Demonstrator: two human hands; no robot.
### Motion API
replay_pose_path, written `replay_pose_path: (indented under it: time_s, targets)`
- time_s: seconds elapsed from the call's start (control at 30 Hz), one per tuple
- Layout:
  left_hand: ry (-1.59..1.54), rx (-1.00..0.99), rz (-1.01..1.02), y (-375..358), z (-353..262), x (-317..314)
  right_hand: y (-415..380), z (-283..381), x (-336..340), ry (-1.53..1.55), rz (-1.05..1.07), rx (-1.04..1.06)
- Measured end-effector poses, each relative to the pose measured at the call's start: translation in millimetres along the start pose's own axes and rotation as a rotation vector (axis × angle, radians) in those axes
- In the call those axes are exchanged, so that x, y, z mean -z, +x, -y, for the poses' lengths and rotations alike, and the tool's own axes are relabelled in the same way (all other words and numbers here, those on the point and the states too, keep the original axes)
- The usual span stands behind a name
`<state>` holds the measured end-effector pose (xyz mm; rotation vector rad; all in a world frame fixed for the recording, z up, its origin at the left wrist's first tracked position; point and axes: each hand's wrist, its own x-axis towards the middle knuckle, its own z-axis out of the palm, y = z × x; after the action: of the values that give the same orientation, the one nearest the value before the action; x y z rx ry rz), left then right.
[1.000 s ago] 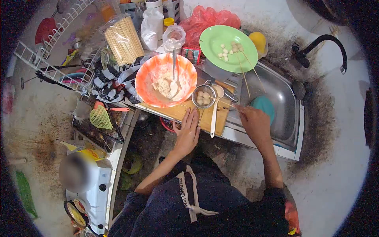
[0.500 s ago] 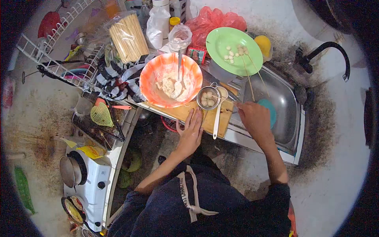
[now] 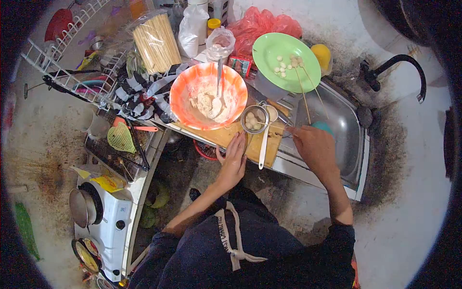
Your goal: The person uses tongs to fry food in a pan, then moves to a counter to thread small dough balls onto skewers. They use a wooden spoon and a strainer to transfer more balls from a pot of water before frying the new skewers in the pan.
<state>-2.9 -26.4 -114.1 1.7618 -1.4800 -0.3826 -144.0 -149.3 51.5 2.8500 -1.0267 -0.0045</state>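
A small metal strainer holding several pale round balls rests on the wooden cutting board. My left hand lies with fingers stretched out at the board's front edge, close against the strainer's handle. Over the sink's near side, my right hand is closed on a thin wooden skewer whose far end reaches to the strainer. Between the hands lies a white-handled ladle. Beyond them, a green plate carries loose balls and two skewers with balls threaded on their ends.
An orange-and-white bowl with pale dough and a spoon stands left of the strainer. A pack of skewers lies behind it. On the right are a metal sink and black faucet; a stove stands at lower left.
The view has shifted slightly. My right hand has tilted a little and covers more of the teal item in the sink. My left hand stays by the strainer.
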Motion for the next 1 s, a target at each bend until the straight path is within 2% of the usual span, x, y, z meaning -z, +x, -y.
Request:
replay_pose_path:
  time_s: [0.33,0.43,1.0]
  targets:
    - [-0.005,-0.016,-0.004,0,0,1,0,6,7,-0.009,-0.005,0.055]
    - [0.0,-0.01,0.013,0,1,0,2,7,5,-0.03,0.063,-0.002]
    - [0.012,-0.003,0.033,1,-1,3,27,-2,-11,-0.019,0.035,0.133]
